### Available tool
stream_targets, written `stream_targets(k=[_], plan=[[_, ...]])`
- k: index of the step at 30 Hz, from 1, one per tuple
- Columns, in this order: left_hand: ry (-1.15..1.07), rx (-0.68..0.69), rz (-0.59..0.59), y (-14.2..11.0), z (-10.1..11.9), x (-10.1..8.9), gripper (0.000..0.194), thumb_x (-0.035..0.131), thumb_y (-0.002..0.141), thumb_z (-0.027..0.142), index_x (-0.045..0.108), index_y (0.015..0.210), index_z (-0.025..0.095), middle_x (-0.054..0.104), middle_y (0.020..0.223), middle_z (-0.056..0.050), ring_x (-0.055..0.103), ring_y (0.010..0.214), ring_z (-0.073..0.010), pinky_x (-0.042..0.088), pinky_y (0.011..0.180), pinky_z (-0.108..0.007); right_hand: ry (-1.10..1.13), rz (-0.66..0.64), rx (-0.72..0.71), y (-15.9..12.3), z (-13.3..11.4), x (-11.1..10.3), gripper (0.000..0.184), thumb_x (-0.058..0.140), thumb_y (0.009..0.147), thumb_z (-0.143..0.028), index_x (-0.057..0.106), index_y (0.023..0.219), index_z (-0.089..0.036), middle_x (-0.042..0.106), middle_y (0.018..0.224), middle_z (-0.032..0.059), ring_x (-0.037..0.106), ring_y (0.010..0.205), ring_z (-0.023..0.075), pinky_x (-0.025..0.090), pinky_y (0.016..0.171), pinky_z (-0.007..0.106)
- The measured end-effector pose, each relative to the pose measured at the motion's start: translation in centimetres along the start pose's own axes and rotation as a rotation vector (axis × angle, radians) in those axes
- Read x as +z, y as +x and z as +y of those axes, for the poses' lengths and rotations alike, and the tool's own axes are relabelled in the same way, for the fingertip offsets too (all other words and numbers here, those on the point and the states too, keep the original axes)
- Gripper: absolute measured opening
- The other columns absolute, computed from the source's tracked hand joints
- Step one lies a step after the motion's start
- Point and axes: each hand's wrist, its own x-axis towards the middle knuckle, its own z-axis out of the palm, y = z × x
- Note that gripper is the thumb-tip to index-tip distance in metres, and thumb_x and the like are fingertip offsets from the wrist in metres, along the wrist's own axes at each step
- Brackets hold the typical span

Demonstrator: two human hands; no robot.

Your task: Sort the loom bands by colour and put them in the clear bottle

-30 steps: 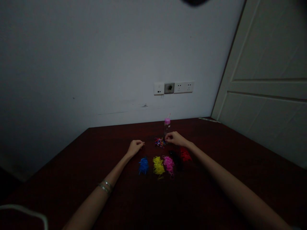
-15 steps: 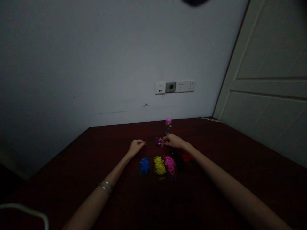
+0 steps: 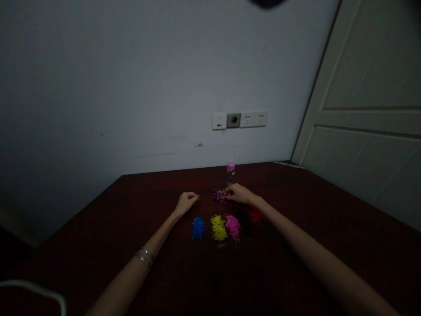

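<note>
My right hand (image 3: 240,193) is at the near right of a small mixed-colour pile of rubber bands (image 3: 218,195), its fingertips pinched together at the pile's edge. Whatever those fingertips hold is too small to make out. To the left of that pile, my left hand (image 3: 187,202) rests on the table with fingers curled and thumb against the forefinger; any content is hidden. Nearer to me lie sorted piles: blue bands (image 3: 198,228), yellow bands (image 3: 219,228) and pink bands (image 3: 233,226). Red bands (image 3: 256,214) lie partly under my right forearm, beside a dark patch that is hard to read.
A clear bottle with a pink cap (image 3: 230,166) stands behind my right hand. The dark red table (image 3: 158,188) meets a wall with sockets (image 3: 253,119). A white panelled door (image 3: 362,105) is on the right, and a pale cable (image 3: 36,287) crosses the lower left corner.
Both hands stay in nearly the same place. My right fingertips shift only slightly at the mixed pile, and the view moves a little.
</note>
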Motion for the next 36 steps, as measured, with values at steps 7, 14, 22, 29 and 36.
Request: stream_targets(k=[7, 14, 22, 29, 36], plan=[[0.011, 0.014, -0.002, 0.1, -0.1, 0.0, 0.039, 0.05, 0.068, 0.045, 0.065, 0.066, 0.009, 0.051, 0.048, 0.0, 0.043, 0.048, -0.0103, 0.029, 0.048, -0.021, 0.383, 0.21, 0.012, -0.9, -0.1, -0.2, 0.027, 0.057, 0.071, -0.036, 0.068, 0.078, -0.012, 0.066, 0.074, 0.0054, 0.057, 0.066, 0.0145, 0.041, 0.06, 0.023], [0.042, 0.023, 0.009, -0.2, 0.6, -0.2, 0.036, 0.051, 0.067, 0.043, 0.065, 0.064, 0.01, 0.052, 0.048, -0.001, 0.045, 0.05, -0.0114, 0.03, 0.05, -0.021, 0.611, 0.527, 0.202, -2.4, -1.1, -0.6, 0.043, 0.06, 0.063, -0.052, 0.067, 0.08, -0.013, 0.064, 0.064, 0.0035, 0.051, 0.049, 0.0121, 0.038, 0.045, 0.023], [0.023, 0.02, -0.006, 0.1, 0.1, -0.1, 0.037, 0.05, 0.068, 0.043, 0.065, 0.066, 0.01, 0.05, 0.047, 0.0, 0.043, 0.048, -0.0107, 0.03, 0.05, -0.021, 0.785, 0.644, 0.289, -2.9, -1.9, -0.8, 0.047, 0.064, 0.057, -0.053, 0.066, 0.08, -0.012, 0.06, 0.06, 0.0028, 0.041, 0.04, 0.0075, 0.033, 0.038, 0.022], [0.039, 0.027, 0.0, 0.4, -0.5, 0.1, 0.036, 0.049, 0.069, 0.043, 0.064, 0.066, 0.01, 0.05, 0.049, 0.0, 0.043, 0.049, -0.0105, 0.028, 0.048, -0.021, 0.736, 0.614, 0.272, -3.2, -2.0, -0.4, 0.043, 0.063, 0.061, -0.051, 0.065, 0.08, -0.012, 0.059, 0.063, 0.0031, 0.044, 0.045, 0.0091, 0.035, 0.041, 0.023], [0.033, 0.01, -0.005, 0.2, -0.2, 0.0, 0.037, 0.049, 0.07, 0.042, 0.064, 0.067, 0.009, 0.048, 0.049, 0.001, 0.042, 0.048, -0.0099, 0.028, 0.048, -0.021, 0.396, 0.329, -0.096, -4.4, -4.1, -0.8, 0.023, 0.061, 0.072, -0.039, 0.067, 0.073, -0.017, 0.058, 0.086, 0.0059, 0.055, 0.083, 0.0169, 0.043, 0.078, 0.029]])
